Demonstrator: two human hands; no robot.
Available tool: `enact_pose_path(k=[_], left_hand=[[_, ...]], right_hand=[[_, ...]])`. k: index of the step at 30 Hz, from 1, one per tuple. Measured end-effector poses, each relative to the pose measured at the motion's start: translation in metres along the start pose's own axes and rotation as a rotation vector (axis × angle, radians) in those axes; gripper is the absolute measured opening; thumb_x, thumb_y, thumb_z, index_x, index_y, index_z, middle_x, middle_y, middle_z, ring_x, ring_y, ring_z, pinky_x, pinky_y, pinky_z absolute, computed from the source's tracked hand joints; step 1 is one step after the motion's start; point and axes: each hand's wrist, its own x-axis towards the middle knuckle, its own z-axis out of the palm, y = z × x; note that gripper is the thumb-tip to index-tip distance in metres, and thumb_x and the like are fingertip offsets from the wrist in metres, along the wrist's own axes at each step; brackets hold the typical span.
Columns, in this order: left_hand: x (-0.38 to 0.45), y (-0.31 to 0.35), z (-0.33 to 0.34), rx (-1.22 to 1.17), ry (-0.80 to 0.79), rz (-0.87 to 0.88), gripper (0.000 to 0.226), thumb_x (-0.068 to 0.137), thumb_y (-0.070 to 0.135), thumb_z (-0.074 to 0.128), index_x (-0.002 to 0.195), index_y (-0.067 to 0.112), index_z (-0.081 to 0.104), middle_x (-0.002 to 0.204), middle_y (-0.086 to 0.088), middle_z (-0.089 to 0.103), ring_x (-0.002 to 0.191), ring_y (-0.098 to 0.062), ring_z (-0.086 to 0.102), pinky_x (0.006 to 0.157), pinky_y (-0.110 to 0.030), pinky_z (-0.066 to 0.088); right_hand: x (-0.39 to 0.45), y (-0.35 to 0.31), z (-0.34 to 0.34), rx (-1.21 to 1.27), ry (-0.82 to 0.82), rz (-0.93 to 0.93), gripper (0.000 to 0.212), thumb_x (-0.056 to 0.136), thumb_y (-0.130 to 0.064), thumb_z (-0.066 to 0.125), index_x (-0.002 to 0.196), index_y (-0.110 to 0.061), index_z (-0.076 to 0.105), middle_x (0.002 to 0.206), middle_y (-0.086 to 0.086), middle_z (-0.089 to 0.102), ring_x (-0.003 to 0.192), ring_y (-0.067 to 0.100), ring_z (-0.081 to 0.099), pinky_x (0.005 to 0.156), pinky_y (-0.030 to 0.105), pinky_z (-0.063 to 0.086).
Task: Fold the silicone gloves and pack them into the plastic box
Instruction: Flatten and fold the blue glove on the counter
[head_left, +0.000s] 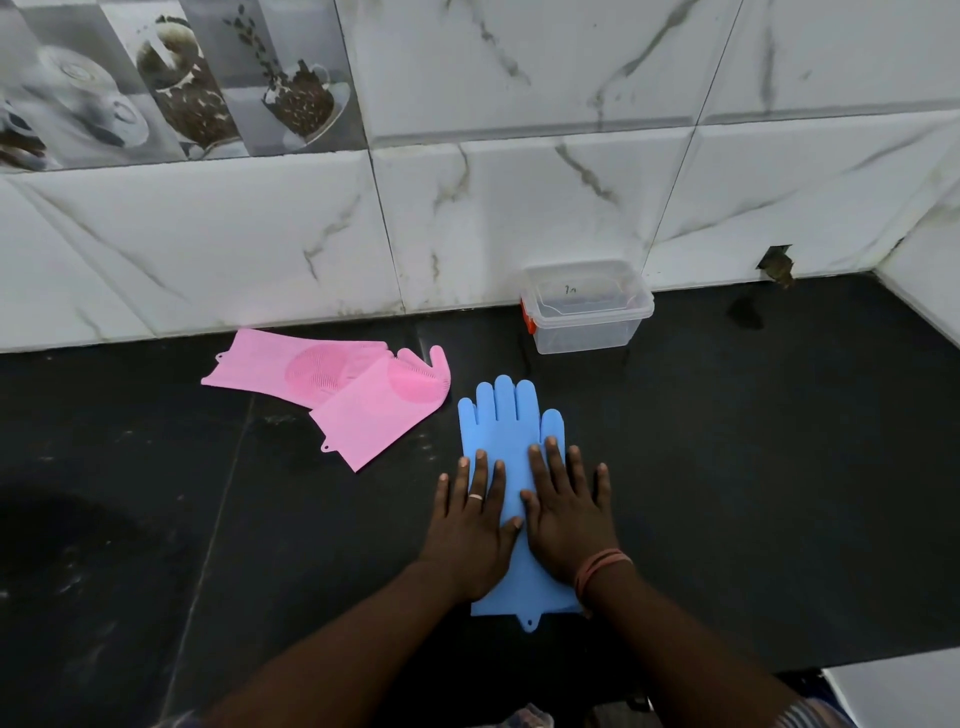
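A blue silicone glove (508, 415) lies flat on the black counter, fingers pointing toward the wall. My left hand (472, 525) and my right hand (566, 514) both press flat on its palm and cuff, fingers spread, gripping nothing. Two pink silicone gloves (343, 395) lie overlapping to the left, bristle pads facing up. The clear plastic box (586, 327) stands by the wall behind the blue glove, with its lid resting on top and an orange clip on its left end.
The black counter (753, 467) runs to a white marble-tiled wall (519, 208). Its front edge drops off at the lower right. A small hole in the wall sits right of the box.
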Motion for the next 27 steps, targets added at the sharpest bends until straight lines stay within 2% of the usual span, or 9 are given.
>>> enact_pose_path(k=[3, 5, 7, 9, 12, 17, 21, 23, 27], left_hand=[[-0.004, -0.008, -0.009, -0.213, 0.004, 0.046, 0.067, 0.108, 0.045, 0.028, 0.164, 0.021, 0.000, 0.171, -0.004, -0.017, 0.158, -0.024, -0.017, 0.128, -0.042, -0.008], [-0.011, -0.019, -0.021, -0.442, 0.071, 0.080, 0.055, 0.108, 0.033, 0.038, 0.161, 0.020, 0.030, 0.172, -0.005, 0.011, 0.159, -0.021, 0.009, 0.129, -0.035, 0.008], [-0.018, -0.033, -0.029, -0.427, 0.200, 0.131, 0.043, 0.101, 0.026, 0.041, 0.140, 0.022, 0.060, 0.152, -0.002, 0.049, 0.139, -0.016, 0.046, 0.117, -0.032, 0.040], [-0.020, -0.042, -0.033, -0.323, 0.212, 0.203, 0.036, 0.096, 0.016, 0.049, 0.124, 0.022, 0.070, 0.128, 0.002, 0.064, 0.116, -0.014, 0.061, 0.098, -0.031, 0.054], [-0.015, -0.049, -0.036, -0.178, 0.149, 0.316, 0.034, 0.092, 0.007, 0.063, 0.120, 0.022, 0.074, 0.124, 0.002, 0.071, 0.115, -0.018, 0.067, 0.096, -0.032, 0.056], [-0.012, -0.064, -0.044, -0.120, 0.035, 0.429, 0.040, 0.092, 0.012, 0.061, 0.129, 0.027, 0.066, 0.126, 0.009, 0.066, 0.107, -0.008, 0.066, 0.092, -0.028, 0.056], [-0.002, -0.069, -0.054, -0.055, 0.016, 0.557, 0.028, 0.093, 0.019, 0.062, 0.119, 0.021, 0.072, 0.119, 0.007, 0.070, 0.100, -0.010, 0.070, 0.083, -0.031, 0.059], [0.007, -0.069, -0.054, 0.033, 0.031, 0.628, 0.026, 0.094, 0.026, 0.062, 0.115, 0.022, 0.077, 0.119, 0.006, 0.073, 0.105, -0.013, 0.069, 0.086, -0.029, 0.058], [0.008, -0.075, -0.039, 0.005, -0.003, 0.553, 0.029, 0.089, 0.056, 0.058, 0.105, 0.038, 0.074, 0.117, 0.012, 0.071, 0.104, -0.004, 0.063, 0.100, -0.034, 0.053]], right_hand=[[-0.002, 0.005, -0.007, 0.061, -0.009, -0.065, 0.066, 0.101, -0.048, 0.022, 0.156, -0.032, -0.012, 0.162, -0.009, -0.022, 0.149, 0.020, -0.021, 0.121, 0.050, -0.009], [-0.005, 0.014, -0.016, 0.200, -0.022, -0.154, 0.064, 0.102, -0.032, 0.037, 0.158, -0.025, 0.007, 0.164, -0.005, -0.011, 0.150, 0.022, -0.016, 0.123, 0.045, -0.001], [-0.013, 0.025, -0.028, 0.341, -0.005, -0.230, 0.052, 0.093, -0.007, 0.054, 0.144, -0.014, 0.047, 0.162, 0.008, 0.022, 0.151, 0.031, 0.010, 0.123, 0.047, 0.016], [-0.022, 0.036, -0.036, 0.329, 0.062, -0.287, 0.036, 0.079, 0.008, 0.063, 0.110, -0.008, 0.070, 0.137, 0.015, 0.054, 0.131, 0.036, 0.045, 0.109, 0.053, 0.042], [-0.026, 0.041, -0.050, 0.235, 0.041, -0.365, 0.027, 0.076, 0.008, 0.065, 0.097, -0.006, 0.076, 0.114, 0.014, 0.067, 0.109, 0.034, 0.060, 0.096, 0.046, 0.051], [-0.022, 0.042, -0.065, 0.110, -0.181, -0.443, 0.035, 0.087, -0.009, 0.061, 0.120, -0.014, 0.070, 0.140, 0.004, 0.056, 0.131, 0.022, 0.050, 0.111, 0.027, 0.033], [-0.013, 0.050, -0.075, 0.055, -0.316, -0.466, 0.032, 0.088, -0.012, 0.062, 0.118, -0.021, 0.068, 0.146, -0.003, 0.050, 0.133, 0.017, 0.047, 0.109, 0.026, 0.034], [-0.010, 0.050, -0.075, 0.036, -0.328, -0.490, 0.034, 0.089, -0.013, 0.062, 0.121, -0.024, 0.068, 0.146, -0.003, 0.050, 0.132, 0.016, 0.047, 0.108, 0.025, 0.035], [-0.006, 0.057, -0.072, 0.037, -0.301, -0.499, 0.037, 0.089, -0.012, 0.061, 0.119, -0.031, 0.070, 0.144, -0.009, 0.052, 0.130, 0.012, 0.048, 0.107, 0.023, 0.035]])
